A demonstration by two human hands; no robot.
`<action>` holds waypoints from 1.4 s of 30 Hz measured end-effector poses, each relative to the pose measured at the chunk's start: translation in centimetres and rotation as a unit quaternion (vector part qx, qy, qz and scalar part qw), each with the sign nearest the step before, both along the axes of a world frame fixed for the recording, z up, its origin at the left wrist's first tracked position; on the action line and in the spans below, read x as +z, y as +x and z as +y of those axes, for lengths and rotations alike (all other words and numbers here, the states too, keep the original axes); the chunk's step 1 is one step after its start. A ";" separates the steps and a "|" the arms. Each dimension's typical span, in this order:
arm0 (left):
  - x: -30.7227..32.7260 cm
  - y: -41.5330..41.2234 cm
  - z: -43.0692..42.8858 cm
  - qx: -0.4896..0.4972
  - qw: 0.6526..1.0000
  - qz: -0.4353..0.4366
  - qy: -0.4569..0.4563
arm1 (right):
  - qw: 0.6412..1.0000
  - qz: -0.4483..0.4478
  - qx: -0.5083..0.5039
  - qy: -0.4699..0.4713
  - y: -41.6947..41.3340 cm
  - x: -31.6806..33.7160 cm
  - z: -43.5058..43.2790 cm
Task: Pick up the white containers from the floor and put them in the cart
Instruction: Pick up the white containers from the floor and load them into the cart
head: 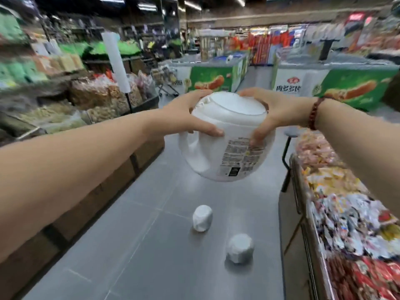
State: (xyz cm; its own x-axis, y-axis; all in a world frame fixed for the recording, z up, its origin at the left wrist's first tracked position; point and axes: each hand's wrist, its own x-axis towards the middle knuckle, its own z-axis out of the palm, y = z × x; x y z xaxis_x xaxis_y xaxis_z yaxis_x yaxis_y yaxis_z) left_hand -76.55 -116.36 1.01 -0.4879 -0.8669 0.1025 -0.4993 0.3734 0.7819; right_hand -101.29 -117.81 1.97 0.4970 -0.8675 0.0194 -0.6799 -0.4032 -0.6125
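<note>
I hold a large white container (218, 146) in the air at chest height, tilted, its printed label facing me. My left hand (186, 118) grips its left side near the lid, and my right hand (272, 113) grips the right side. Both arms are stretched forward. Two smaller white containers lie on the grey floor below: one (202, 218) in the middle of the aisle, the other (239, 248) nearer to me and to the right. A wire shopping cart (166, 82) shows far back on the left, blurred.
A shelf of bagged dry goods (97, 98) with cardboard boxes under it lines the left. A bin of wrapped snacks (346, 208) lines the right, with a black post (286, 161) at its end. Green freezer chests (216, 76) stand across the far end of the aisle.
</note>
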 end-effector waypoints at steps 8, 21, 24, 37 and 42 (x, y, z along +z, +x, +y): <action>10.7 8.3 7.3 0.108 0.990 0.039 -0.080 | 0.988 -0.054 0.111 -0.093 8.7 10.7 2.2; 13.2 30.2 27.5 0.323 0.938 0.035 -0.122 | 0.942 -0.072 0.310 -0.111 35.5 13.5 12.2; 12.5 36.3 32.5 0.360 0.925 0.031 -0.118 | 0.932 -0.060 0.341 -0.104 43.3 12.6 15.5; 6.5 58.0 53.7 0.545 0.828 0.067 -0.112 | 0.859 -0.046 0.505 -0.073 71.6 9.0 32.4; 4.0 63.6 61.0 0.607 0.784 0.086 -0.099 | 0.822 -0.031 0.568 -0.042 80.4 6.9 38.5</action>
